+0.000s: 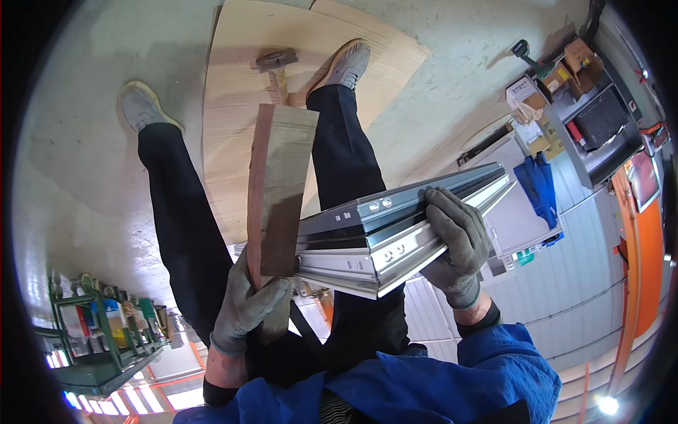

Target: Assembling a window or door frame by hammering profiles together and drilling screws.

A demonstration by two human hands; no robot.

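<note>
A long rectangular wooden block stands tilted in front of me, and my gloved left hand is closed round its lower end. My right hand, also in a grey glove, grips the far right part of an aluminium profile. The profile is silver with dark grey channels and has small round and slotted holes near its corner. Its left end meets the side of the block; whether they touch firmly I cannot tell. The right fingers lie over its top edge, and the thumb is hidden.
A hammer lies on a cardboard sheet on the floor, beside my right shoe. At the right stand a grey workbench with boxes and a cordless drill. A green rack with bins is at lower left.
</note>
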